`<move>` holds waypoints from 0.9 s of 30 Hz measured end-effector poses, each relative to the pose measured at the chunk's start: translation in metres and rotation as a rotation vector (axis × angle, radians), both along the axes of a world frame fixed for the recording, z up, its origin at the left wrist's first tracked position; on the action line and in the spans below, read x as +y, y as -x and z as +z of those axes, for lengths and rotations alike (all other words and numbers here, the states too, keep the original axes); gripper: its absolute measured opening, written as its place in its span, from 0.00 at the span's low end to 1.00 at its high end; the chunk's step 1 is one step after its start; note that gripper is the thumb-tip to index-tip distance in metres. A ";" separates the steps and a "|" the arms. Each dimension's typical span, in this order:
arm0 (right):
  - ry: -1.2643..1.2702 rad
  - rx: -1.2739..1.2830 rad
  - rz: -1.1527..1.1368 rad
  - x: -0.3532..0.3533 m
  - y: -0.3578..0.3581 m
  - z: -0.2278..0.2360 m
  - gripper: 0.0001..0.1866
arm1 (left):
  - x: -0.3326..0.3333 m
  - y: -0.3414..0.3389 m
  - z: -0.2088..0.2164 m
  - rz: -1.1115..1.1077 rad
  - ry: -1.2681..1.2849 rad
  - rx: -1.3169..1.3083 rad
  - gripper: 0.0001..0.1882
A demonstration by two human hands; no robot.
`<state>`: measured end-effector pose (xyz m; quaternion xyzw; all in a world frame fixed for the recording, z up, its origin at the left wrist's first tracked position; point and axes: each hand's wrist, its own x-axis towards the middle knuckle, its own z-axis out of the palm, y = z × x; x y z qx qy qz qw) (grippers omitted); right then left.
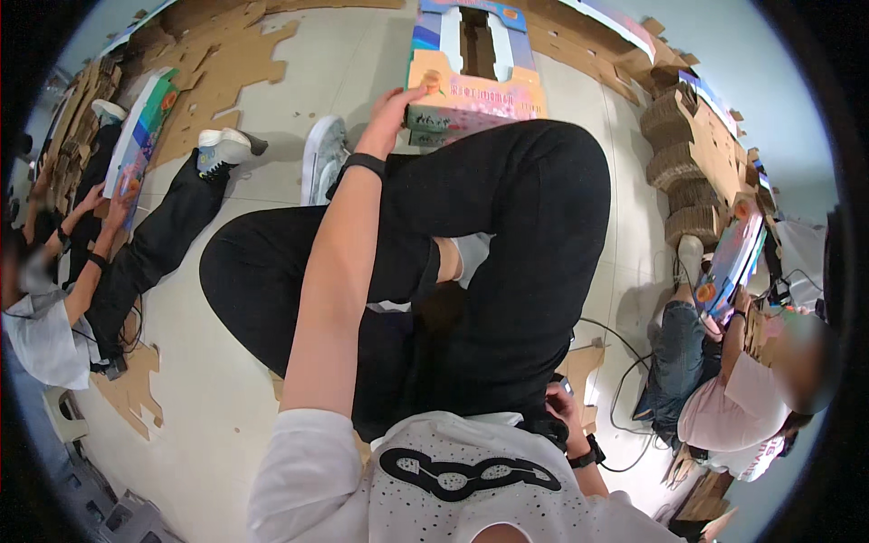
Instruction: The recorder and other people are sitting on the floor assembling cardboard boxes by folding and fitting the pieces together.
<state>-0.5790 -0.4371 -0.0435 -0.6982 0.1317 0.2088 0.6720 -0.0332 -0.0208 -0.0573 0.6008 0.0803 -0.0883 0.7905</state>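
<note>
A colourful printed cardboard box (475, 95), with a long opening in its top, stands on the floor in front of my bent legs. My left hand (391, 116) is closed on its near left corner, a finger lying across the front face and the rest partly hidden. By my right hip, my right hand (563, 414) curls beside a small dark device (565, 384). My thigh and shirt cover some of those fingers, and what they hold is not plain.
Flat brown cardboard sheets (213, 77) lie at the far left. Stacked folded cardboard (679, 149) stands at the right. A person (54, 326) at the left handles a printed box (140, 136); another person (738, 407) at the right handles one too. A black cable (625, 362) crosses the floor.
</note>
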 end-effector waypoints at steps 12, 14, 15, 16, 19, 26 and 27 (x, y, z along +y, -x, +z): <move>0.453 -0.140 -0.057 0.013 -0.013 0.017 0.10 | -0.035 0.015 0.025 -0.036 -0.088 0.034 0.48; 0.473 -0.059 0.094 0.025 -0.010 0.035 0.08 | -0.030 0.010 0.014 -0.024 -0.117 0.013 0.46; 0.468 -0.065 0.105 0.032 -0.018 0.046 0.08 | -0.028 0.009 0.010 -0.003 -0.122 0.003 0.45; 0.456 -0.113 0.138 0.041 -0.029 0.064 0.07 | -0.032 0.008 0.008 0.010 -0.120 -0.006 0.43; 0.462 -0.229 0.173 0.055 -0.043 0.081 0.06 | -0.038 0.016 0.010 0.037 -0.188 -0.050 0.41; 0.510 -0.297 0.240 0.050 -0.066 0.091 0.10 | -0.041 0.022 0.015 0.051 -0.163 -0.078 0.40; 0.454 -0.314 0.202 0.040 -0.082 0.086 0.11 | -0.041 0.022 0.016 0.051 -0.176 -0.066 0.40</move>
